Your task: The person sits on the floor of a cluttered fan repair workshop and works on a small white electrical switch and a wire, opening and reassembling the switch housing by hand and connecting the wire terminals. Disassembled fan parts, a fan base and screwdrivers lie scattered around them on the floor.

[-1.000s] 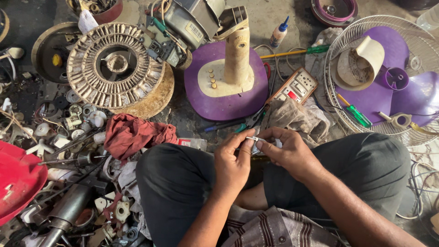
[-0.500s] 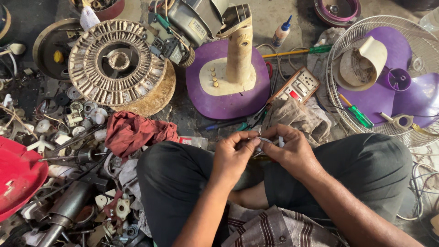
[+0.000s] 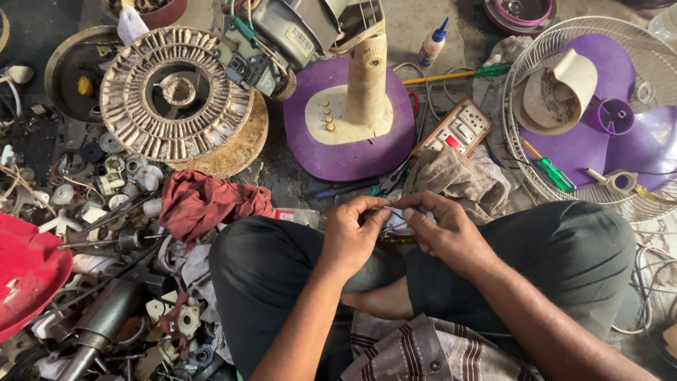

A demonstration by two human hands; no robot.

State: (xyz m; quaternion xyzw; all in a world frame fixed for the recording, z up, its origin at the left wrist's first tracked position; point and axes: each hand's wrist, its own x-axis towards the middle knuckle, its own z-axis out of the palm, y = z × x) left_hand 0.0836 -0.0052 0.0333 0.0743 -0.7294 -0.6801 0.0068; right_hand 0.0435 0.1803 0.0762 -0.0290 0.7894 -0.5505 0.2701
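Observation:
I sit cross-legged on the floor in dark trousers. My left hand (image 3: 352,236) and my right hand (image 3: 441,229) meet above my knees, fingertips pinched together on a small pale part (image 3: 396,217); what it is cannot be made out. Just beyond the hands lie a dirty grey rag (image 3: 458,176) and a white switch board with a red button (image 3: 462,127). A purple fan base with a cream column (image 3: 349,116) stands further out.
A round wound stator (image 3: 173,95) lies at the upper left, a red cloth (image 3: 208,201) beside my left knee, a red tray (image 3: 25,271) at the left edge. A wire fan guard with purple blades (image 3: 599,120), green screwdrivers (image 3: 553,173) and a glue bottle (image 3: 431,44) are on the right.
My hands stay together on the small part with only slight finger movement. The view has shifted a little.

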